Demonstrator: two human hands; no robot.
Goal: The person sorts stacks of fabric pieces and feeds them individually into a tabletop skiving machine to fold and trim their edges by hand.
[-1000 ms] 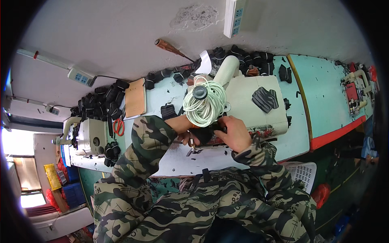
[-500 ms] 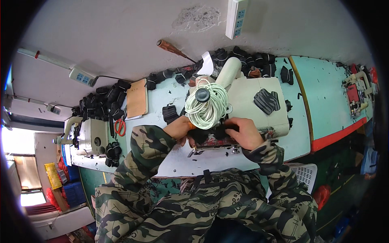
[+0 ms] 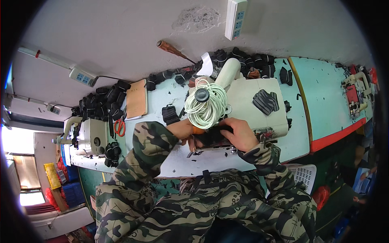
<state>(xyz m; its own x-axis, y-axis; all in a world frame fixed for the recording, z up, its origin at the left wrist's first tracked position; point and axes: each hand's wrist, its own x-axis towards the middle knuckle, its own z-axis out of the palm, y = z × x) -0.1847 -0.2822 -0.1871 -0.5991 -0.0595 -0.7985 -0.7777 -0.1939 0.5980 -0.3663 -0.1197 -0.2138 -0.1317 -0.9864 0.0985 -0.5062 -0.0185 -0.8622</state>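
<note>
The black cloth (image 3: 210, 139) lay at the near side of a pale machine (image 3: 248, 93), spread low between the two hands and partly under a coil of white cord (image 3: 210, 109). The right hand (image 3: 242, 134) had its thumb and fingers drawn narrow on the cloth's right part, with the cloth between them. The left hand (image 3: 180, 129) was at the cloth's left end, its fingers bent; the coil and the hand itself hid their tips, so I could not tell whether they pinched the cloth or only pressed on it. An orange part (image 3: 197, 131) showed just beside that hand.

As far as the view told, this one piece was in work and not finished: it was unbound and at the machine. A flat black stack (image 3: 265, 101) rested on the machine's top, and a dark folded stack (image 3: 170, 115) lay on the worktop (image 3: 158, 106) near the left sleeve. Done, by the look of it, were the many rolled black bundles (image 3: 101, 99) heaped along the wall, several with pale bands around them, and one banded bundle (image 3: 286, 75) to the right behind the machine. How many pieces were left could not be counted. Red-handled scissors (image 3: 119, 127) lay apart on the left, by a brown board (image 3: 136, 99)
</note>
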